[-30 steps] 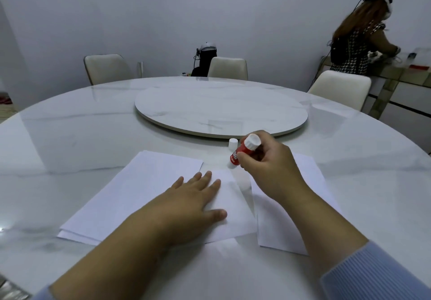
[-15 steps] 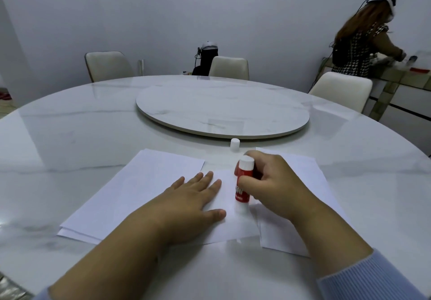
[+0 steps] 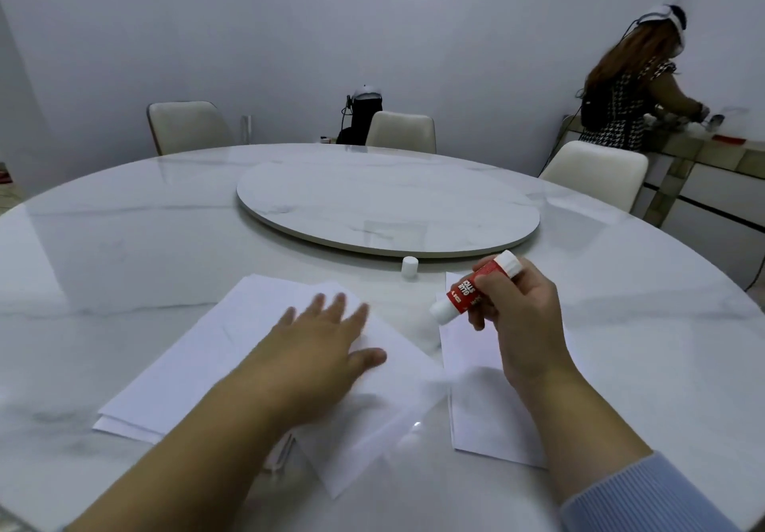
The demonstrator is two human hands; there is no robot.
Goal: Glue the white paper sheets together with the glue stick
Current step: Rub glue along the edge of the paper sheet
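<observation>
A red and white glue stick [image 3: 472,293] is gripped in my right hand [image 3: 517,312], lifted off the table and tilted, its open tip pointing down-left. Its white cap [image 3: 409,267] stands on the table beyond the sheets. My left hand [image 3: 318,341] lies flat, fingers spread and blurred, on a white paper sheet [image 3: 385,399] that sits skewed over a stack of white sheets [image 3: 198,349] at the left. Another white sheet [image 3: 484,407] lies under my right wrist, partly hidden by the arm.
The round marble table [image 3: 124,250] carries a raised turntable [image 3: 389,208] just beyond the cap. Cream chairs [image 3: 596,171] ring the far side. A person [image 3: 621,92] stands at a side counter at the far right. A dark device [image 3: 362,117] sits behind the far chair.
My right hand has lifted the glue stick off the paper and tilted it, moving right. My left hand has slid the top sheet, which now lies turned at an angle.
</observation>
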